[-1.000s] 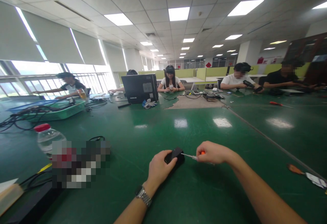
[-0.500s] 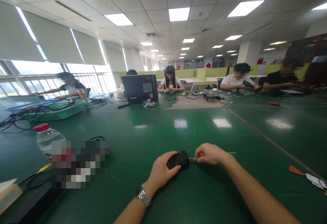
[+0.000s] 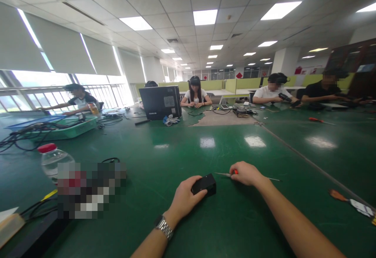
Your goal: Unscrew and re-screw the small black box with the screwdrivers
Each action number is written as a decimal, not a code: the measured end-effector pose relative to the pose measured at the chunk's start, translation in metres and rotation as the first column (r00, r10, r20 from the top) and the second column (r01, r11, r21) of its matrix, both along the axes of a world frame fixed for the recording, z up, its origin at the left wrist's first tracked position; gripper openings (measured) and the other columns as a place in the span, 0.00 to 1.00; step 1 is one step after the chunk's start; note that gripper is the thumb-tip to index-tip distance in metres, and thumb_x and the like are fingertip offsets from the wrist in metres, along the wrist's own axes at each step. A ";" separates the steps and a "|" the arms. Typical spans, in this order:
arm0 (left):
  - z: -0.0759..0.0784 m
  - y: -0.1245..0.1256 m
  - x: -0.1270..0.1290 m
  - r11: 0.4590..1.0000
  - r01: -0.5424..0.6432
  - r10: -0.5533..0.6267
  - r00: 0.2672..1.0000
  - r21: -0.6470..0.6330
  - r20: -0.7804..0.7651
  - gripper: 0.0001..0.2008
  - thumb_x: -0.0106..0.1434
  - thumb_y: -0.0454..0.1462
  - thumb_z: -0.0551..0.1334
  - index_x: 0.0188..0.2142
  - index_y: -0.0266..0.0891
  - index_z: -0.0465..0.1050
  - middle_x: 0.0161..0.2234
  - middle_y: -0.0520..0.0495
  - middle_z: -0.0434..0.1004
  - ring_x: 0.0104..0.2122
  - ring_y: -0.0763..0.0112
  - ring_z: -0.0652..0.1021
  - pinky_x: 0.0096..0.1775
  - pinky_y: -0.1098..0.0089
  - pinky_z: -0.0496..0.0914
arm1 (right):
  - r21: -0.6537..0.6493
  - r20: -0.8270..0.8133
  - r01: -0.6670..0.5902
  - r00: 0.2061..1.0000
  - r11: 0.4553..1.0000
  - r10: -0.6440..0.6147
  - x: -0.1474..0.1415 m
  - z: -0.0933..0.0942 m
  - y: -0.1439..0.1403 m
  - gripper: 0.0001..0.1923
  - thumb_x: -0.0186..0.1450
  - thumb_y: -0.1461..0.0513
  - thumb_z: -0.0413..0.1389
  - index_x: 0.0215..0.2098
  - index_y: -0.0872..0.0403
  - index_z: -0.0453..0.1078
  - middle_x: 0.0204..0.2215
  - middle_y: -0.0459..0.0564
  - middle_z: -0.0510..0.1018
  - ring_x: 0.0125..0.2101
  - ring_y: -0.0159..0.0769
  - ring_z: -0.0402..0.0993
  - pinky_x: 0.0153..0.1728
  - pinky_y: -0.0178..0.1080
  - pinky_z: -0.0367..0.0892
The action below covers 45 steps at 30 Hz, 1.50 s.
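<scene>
Left hand (image 3: 185,199) clamped on black box (image 3: 205,184); right hand (image 3: 246,173), at 3 o'clock, pinches screwdriver (image 3: 227,175). Risk: tip slips, box skids on glossy worktop (image 3: 229,226).

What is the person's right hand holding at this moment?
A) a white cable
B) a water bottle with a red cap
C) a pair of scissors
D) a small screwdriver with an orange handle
D: the right hand grips a thin screwdriver with an orange handle, its metal shaft pointing toward the small black box under the left hand.
</scene>
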State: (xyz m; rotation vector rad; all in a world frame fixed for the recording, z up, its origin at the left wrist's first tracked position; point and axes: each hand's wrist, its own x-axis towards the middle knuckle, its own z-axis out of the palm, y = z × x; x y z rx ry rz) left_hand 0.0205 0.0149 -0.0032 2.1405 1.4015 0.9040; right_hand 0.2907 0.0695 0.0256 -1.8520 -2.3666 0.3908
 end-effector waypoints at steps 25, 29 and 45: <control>0.008 -0.021 0.017 0.953 0.302 -0.302 0.953 0.008 -0.020 0.18 0.57 0.40 0.66 0.48 0.45 0.72 0.41 0.49 0.77 0.39 0.65 0.75 0.43 0.70 0.67 | 0.137 -0.929 -0.122 -0.360 0.983 0.085 -0.065 0.061 -0.055 0.09 0.60 0.59 0.57 0.24 0.54 0.64 0.16 0.38 0.57 0.15 0.23 0.52 0.09 0.24 0.45; 0.007 -0.021 0.017 0.951 0.310 -0.309 0.951 0.006 -0.022 0.18 0.57 0.40 0.66 0.48 0.44 0.72 0.42 0.48 0.76 0.40 0.63 0.75 0.43 0.70 0.67 | 0.148 -0.944 -0.134 -0.316 0.980 0.099 -0.068 0.057 -0.054 0.08 0.60 0.60 0.57 0.26 0.54 0.66 0.16 0.38 0.57 0.14 0.23 0.52 0.09 0.24 0.46; 0.002 -0.018 0.014 0.950 0.312 -0.311 0.948 0.001 -0.068 0.27 0.55 0.48 0.67 0.53 0.43 0.70 0.43 0.46 0.77 0.40 0.62 0.76 0.43 0.68 0.68 | 0.174 -0.940 -0.108 -0.315 0.979 0.133 -0.072 0.049 -0.050 0.08 0.61 0.59 0.57 0.26 0.54 0.66 0.16 0.38 0.58 0.14 0.23 0.53 0.09 0.25 0.48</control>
